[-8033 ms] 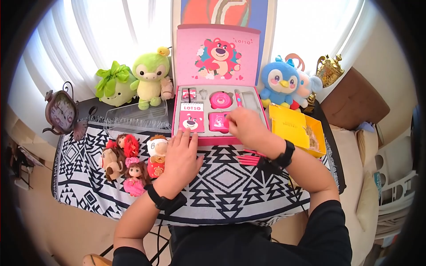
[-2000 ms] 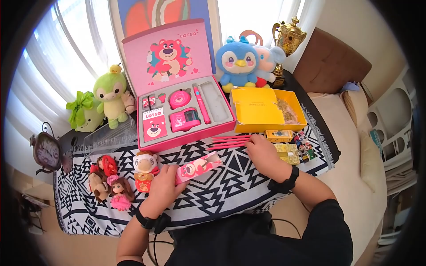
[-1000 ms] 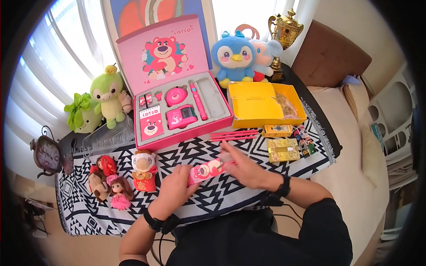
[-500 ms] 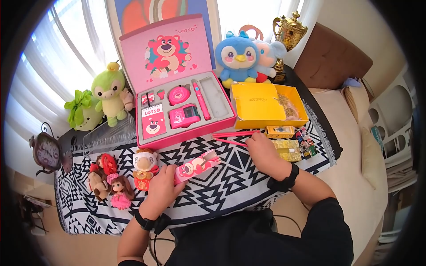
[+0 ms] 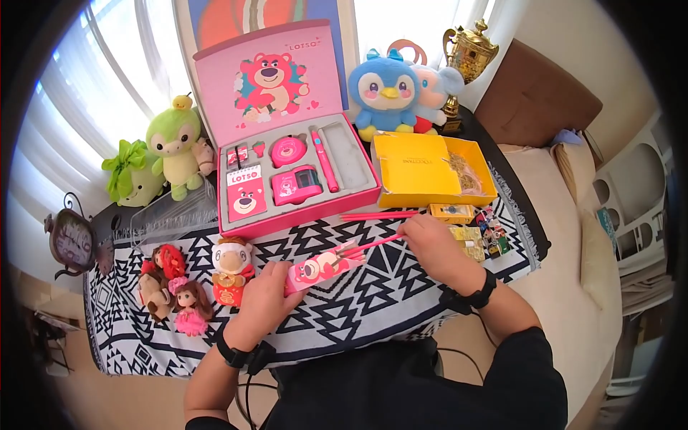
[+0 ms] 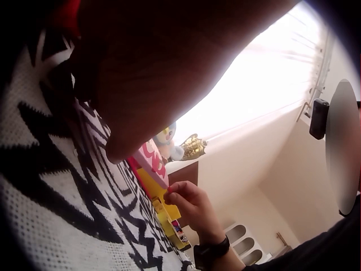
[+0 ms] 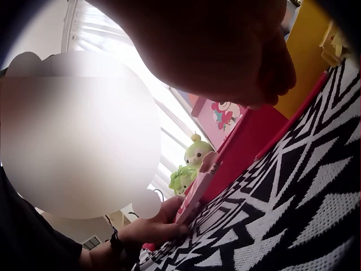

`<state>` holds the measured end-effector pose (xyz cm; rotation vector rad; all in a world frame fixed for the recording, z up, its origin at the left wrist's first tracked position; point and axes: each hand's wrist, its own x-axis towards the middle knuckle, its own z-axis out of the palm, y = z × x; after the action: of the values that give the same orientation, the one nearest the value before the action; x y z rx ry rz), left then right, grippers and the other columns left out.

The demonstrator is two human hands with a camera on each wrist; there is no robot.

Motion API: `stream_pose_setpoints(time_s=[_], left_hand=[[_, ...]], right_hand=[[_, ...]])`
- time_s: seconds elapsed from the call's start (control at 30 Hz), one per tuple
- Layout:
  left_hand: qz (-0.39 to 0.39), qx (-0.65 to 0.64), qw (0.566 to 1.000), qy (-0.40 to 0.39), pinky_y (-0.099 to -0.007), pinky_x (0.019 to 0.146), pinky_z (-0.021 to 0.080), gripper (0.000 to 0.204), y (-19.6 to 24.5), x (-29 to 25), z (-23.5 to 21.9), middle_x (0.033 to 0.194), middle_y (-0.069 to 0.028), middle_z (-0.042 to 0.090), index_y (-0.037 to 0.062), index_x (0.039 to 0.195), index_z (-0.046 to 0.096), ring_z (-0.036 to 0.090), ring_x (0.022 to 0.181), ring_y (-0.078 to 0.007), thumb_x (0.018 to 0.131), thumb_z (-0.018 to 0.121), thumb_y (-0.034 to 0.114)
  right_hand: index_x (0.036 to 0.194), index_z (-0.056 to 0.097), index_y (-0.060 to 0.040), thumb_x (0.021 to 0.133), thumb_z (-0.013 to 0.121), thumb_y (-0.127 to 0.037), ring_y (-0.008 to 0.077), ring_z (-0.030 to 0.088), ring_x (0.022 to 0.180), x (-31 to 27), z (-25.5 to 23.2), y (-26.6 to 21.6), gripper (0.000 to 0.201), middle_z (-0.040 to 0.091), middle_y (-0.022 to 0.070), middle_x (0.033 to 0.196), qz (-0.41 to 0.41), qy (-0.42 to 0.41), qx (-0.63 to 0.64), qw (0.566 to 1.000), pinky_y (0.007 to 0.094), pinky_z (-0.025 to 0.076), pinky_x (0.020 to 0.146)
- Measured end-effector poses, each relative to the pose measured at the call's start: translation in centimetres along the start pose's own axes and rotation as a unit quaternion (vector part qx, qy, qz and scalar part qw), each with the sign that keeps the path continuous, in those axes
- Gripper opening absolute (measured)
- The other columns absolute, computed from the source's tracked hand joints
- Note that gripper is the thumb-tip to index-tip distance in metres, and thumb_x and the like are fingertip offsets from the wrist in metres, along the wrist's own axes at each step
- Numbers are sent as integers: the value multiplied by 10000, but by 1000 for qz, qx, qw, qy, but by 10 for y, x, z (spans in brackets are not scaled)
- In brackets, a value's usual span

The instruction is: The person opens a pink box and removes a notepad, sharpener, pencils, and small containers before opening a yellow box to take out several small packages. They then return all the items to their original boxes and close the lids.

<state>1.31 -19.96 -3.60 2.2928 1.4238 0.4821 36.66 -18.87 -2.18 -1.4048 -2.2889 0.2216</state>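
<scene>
My left hand grips the closed end of a slim pink pencil box printed with a bear, held over the patterned cloth. Its open end points right, and pencil tips show inside. Between the thumb and fingers of my right hand is a pink pencil, its far end right at the box's opening. Other pink pencils lie on the cloth just behind. In the right wrist view, the pencil box stands out from the left hand.
Behind the pencils stands an open pink gift box with a notepad, sharpener and other items in its tray. A yellow box and small packets are at the right. Dolls and a plush horse sit at the left.
My right hand has picked up a pencil from the cloth and brought its end to the box's opening. The left hand keeps its grip on the box. Fewer pencils lie loose than two seconds ago.
</scene>
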Motion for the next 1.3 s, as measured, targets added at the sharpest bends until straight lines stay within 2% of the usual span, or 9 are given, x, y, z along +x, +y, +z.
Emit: stream_pose_setpoints(time_s=[0.1, 0.17, 0.23, 0.37, 0.47, 0.7, 0.97, 1.23, 1.3], left_hand=[[1, -14, 1000, -6, -454, 784, 546, 510, 12, 4, 4, 1067, -190, 638, 13, 1190, 584, 661, 929, -396, 798, 807, 250], [8, 1, 999, -32, -455, 768, 549, 525, 19, 7, 8, 1071, -185, 638, 19, 1209, 571, 667, 925, -394, 799, 806, 248], [12, 8, 999, -30, -458, 747, 551, 533, 18, 6, 11, 1071, -180, 638, 24, 1223, 560, 670, 916, -393, 806, 803, 248], [-2, -2, 1000, -2, -459, 749, 545, 516, 4, -2, 8, 1055, -178, 639, 19, 1201, 575, 665, 899, -388, 809, 807, 260], [-4, -1, 1000, 9, -458, 768, 541, 507, -2, -5, 5, 1046, -182, 640, 15, 1187, 586, 661, 905, -385, 810, 809, 270], [-19, 6, 1000, -7, -456, 790, 542, 520, -3, -8, 0, 1042, -186, 645, 10, 1195, 594, 659, 923, -388, 802, 812, 272], [-24, 8, 1000, -14, -460, 795, 543, 532, -4, -8, 0, 1050, -191, 652, 10, 1196, 593, 663, 933, -390, 794, 816, 278], [2, 33, 999, 11, -457, 727, 556, 504, -10, -13, -2, 1004, -180, 649, 23, 1183, 593, 672, 874, -381, 805, 809, 276], [-33, 11, 999, -14, -457, 831, 538, 533, -8, -11, -3, 1064, -199, 652, 14, 1192, 594, 653, 983, -394, 787, 826, 270]], right_hand=[[1300, 571, 19, 979, 599, -135, 399, 593, 1178, 6, 18, -26, 357, 621, 225, 1232, 44, -24, 172, 984, 430, 487, 1004], [1487, 382, 68, 1024, 572, -256, 411, 442, 1400, 6, 41, -46, 596, 462, 298, 1467, 32, -27, 267, 963, 422, 365, 1165], [1533, 254, 99, 1040, 539, -349, 408, 323, 1484, 6, 44, -51, 725, 341, 324, 1556, -2, -37, 220, 975, 417, 266, 1226], [1432, 446, 92, 1035, 538, -299, 432, 445, 1375, 17, 33, -25, 564, 471, 301, 1440, 30, 1, 195, 980, 440, 363, 1156], [1125, 635, 61, 864, 641, -44, 370, 595, 1068, 18, 35, -5, 281, 600, 200, 1110, 57, 20, -44, 997, 455, 507, 913], [1120, 642, 33, 847, 659, -60, 357, 589, 990, 4, 30, -3, 289, 588, 185, 1036, 65, -37, -115, 991, 436, 507, 851], [906, 634, -21, 810, 615, -27, 330, 612, 945, 10, 28, 5, 98, 615, 151, 969, 56, -27, -186, 981, 420, 513, 797], [996, 610, -48, 853, 593, -53, 327, 612, 924, 9, -1, 6, 144, 611, 125, 946, -11, -13, -76, 997, 447, 497, 790], [1007, 602, -50, 858, 590, -58, 324, 612, 912, 6, -12, 2, 149, 607, 121, 939, -35, -9, -73, 997, 449, 493, 789]])
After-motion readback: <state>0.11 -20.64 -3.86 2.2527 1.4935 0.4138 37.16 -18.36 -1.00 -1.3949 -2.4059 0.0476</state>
